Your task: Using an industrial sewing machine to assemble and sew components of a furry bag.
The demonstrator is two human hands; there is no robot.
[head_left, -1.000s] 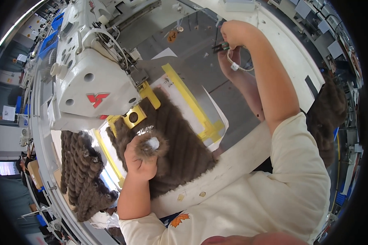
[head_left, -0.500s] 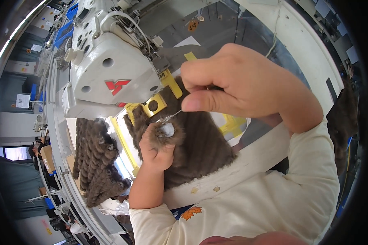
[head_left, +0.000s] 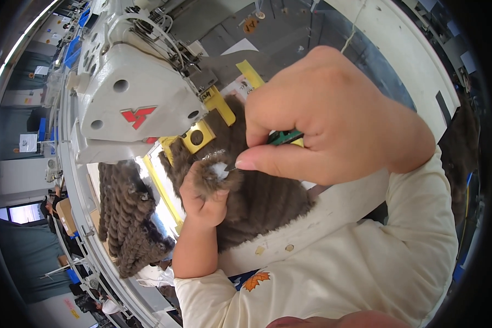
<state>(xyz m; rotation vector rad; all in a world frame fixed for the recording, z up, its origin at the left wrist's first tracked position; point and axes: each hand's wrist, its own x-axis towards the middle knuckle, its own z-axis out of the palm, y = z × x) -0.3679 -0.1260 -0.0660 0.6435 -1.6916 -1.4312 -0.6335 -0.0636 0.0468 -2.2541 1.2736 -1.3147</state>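
Observation:
My left hand (head_left: 203, 208) is closed round a tuft of brown fur (head_left: 206, 176), which is gathered so that a white patch (head_left: 220, 170) shows at its centre. My right hand (head_left: 322, 126) is curled round a small green and black tool (head_left: 284, 136), mostly hidden in the palm. Its thumb tip points at the white patch, with a thin dark tip between them. A thin silvery, beaded-looking strand (head_left: 213, 155) lies along the tuft's far edge. Under both hands spreads a larger dark brown fur piece (head_left: 268, 205) with ribbed pile.
A white sewing machine (head_left: 131, 104) stands at the upper left, with yellow guide plates (head_left: 198, 138) beside the fur. Another ribbed fur piece (head_left: 127, 218) hangs over the left side of the worktable. A pale table edge (head_left: 339, 205) runs between the work and my body.
My right hand has come down and closer to the tuft, and the green tool now shows in its grip. The strand that ran to its fingertips now lies by the tuft.

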